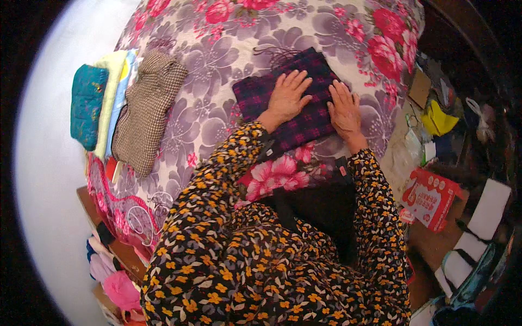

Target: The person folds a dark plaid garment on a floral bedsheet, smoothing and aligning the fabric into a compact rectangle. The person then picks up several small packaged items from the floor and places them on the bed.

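Observation:
A dark purple and navy plaid cloth (304,120), folded into a flat block, lies on the flowered bed cover (209,60). Dark fringe shows at its far side. My left hand (286,99) rests flat on the middle of the cloth, fingers stretched out and slightly spread. Along the right edge of the cloth lies my right hand (345,110), also flat with fingers extended. Neither hand grips anything. A small dark tag shows at the near left edge of the cloth, by my left wrist.
Left on the bed, a brown checked garment (145,114) lies beside a pale yellow folded cloth (110,98) and a teal folded cloth (87,106). Beyond the bed's right edge are a red and white box (431,200) and a yellow bag (438,119). Pink clothing (120,289) sits lower left.

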{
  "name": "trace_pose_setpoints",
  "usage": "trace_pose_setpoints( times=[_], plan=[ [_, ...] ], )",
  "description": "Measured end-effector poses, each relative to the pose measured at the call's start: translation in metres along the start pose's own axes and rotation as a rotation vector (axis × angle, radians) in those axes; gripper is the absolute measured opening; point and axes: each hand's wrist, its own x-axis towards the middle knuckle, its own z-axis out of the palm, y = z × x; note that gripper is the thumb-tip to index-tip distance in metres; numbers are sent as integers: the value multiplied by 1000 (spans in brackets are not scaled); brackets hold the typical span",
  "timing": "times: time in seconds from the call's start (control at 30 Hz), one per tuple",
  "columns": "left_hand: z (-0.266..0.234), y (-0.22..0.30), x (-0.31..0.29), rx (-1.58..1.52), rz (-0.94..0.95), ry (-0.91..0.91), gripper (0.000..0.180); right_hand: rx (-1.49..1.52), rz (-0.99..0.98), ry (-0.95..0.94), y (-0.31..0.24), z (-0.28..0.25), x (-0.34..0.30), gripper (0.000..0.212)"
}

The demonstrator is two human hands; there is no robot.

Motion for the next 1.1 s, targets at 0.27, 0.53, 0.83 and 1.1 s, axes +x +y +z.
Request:
trace_pose_setpoints(
  times=[0.27,0.53,0.83,1.1],
  plan=[
    [-28,-17,-10,-291,78,76,49,98,-10,-50,11,4,0,49],
    [-79,-23,-141,-1006,-1173,-32,41,607,555,141,34,-12,-25,47],
    [-46,-11,-145,-1515,-1068,-157,41,414,594,-370,48,-21,-8,57],
    [-50,-23,-152,-2176,-1168,-87,45,1159,704,-480,25,-31,-9,42]
  ],
)
